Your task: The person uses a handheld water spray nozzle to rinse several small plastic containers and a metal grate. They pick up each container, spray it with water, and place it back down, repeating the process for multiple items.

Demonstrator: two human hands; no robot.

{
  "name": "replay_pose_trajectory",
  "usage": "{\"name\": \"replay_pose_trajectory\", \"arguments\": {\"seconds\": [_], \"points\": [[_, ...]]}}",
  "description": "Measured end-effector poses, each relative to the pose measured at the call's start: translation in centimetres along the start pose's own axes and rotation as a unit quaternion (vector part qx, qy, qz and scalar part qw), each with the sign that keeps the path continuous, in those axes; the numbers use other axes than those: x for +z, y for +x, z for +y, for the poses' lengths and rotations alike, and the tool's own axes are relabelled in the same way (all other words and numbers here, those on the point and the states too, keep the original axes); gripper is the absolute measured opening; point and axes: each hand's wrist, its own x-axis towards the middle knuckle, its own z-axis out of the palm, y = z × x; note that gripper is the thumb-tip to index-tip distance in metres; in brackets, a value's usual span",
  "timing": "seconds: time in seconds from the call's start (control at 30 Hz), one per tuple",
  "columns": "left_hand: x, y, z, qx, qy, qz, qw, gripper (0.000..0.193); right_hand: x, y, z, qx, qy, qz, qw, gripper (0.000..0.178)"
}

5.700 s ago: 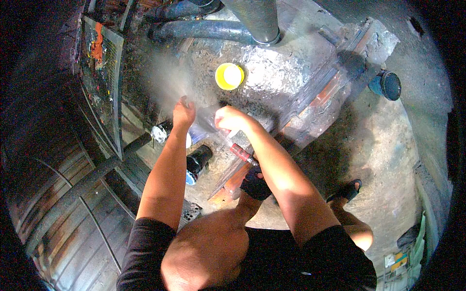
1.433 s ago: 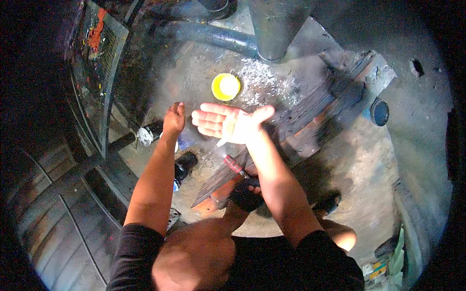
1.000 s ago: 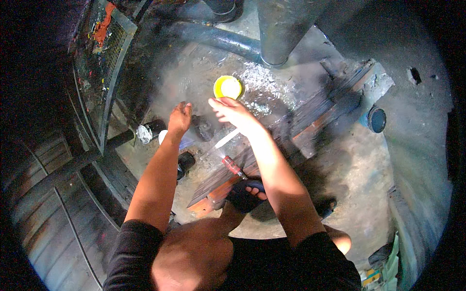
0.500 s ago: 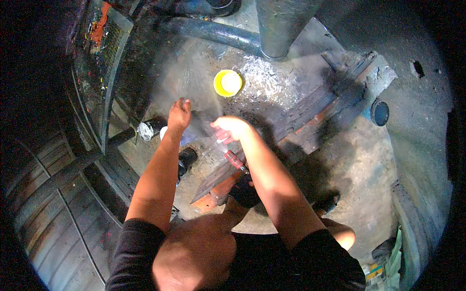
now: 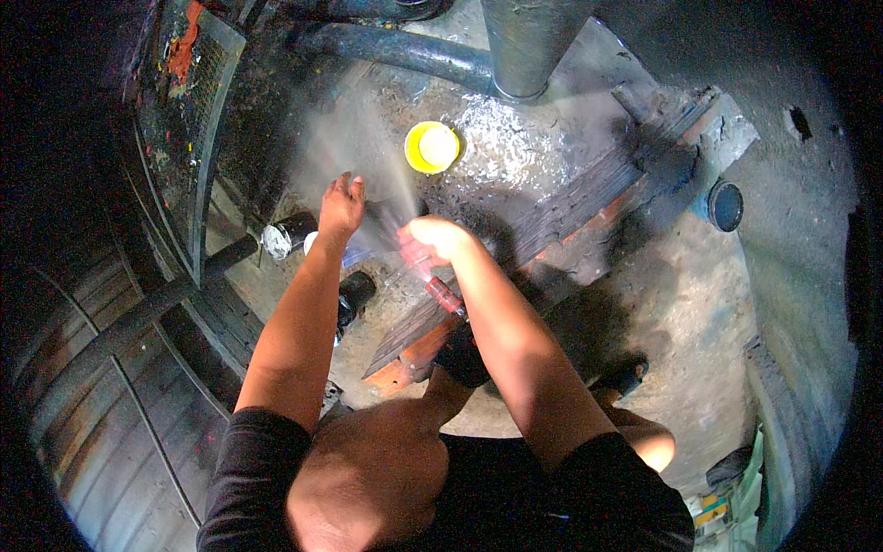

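My left hand (image 5: 342,207) reaches forward over the wet floor, fingers stretched out and nothing in it. To its right, my right hand (image 5: 430,241) is bent inward with its fingers loosely apart, blurred by water spray. Just below it a red cylindrical spray nozzle (image 5: 444,294) with a metal end points up past the fingers. A white jet of spray (image 5: 405,191) fans out beyond my right hand toward the upper left. What holds the nozzle is hidden by my right forearm. A yellow bucket (image 5: 416,149) with whitish contents stands on the floor beyond both hands.
A long charred-looking plank (image 5: 575,213) runs diagonally across the wet floor. A thick pipe (image 5: 395,48) and a round post (image 5: 529,46) stand at the back. Left are a mesh-panelled metal frame (image 5: 204,138) and a white-ended can (image 5: 275,241). A blue round container (image 5: 725,205) lies right.
The spray past my right hand shows more strongly and reaches farther. My left hand has shifted slightly forward, its fingers a little more apart. The view has tilted slightly.
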Motion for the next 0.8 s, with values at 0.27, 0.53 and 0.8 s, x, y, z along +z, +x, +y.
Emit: {"name": "replay_pose_trajectory", "arguments": {"seconds": [0.27, 0.53, 0.8], "points": [[-1.0, -0.5, 0.5, 0.005, -0.004, 0.011, 1.000, 0.058, 0.7, -1.0, -2.0, 0.008, 0.030, 0.012, 0.999, 0.058], [-1.0, -0.7, 0.3, -0.002, 0.001, -0.007, 1.000, 0.054, 0.3, -0.8, -1.6, 0.003, 0.059, -0.004, 0.998, 0.053], [-0.7, -0.7, 1.1, 0.014, -0.016, -0.010, 1.000, 0.055, 0.1, -1.2, -0.9, -0.077, 0.008, 0.015, 0.997, 0.044]]}}
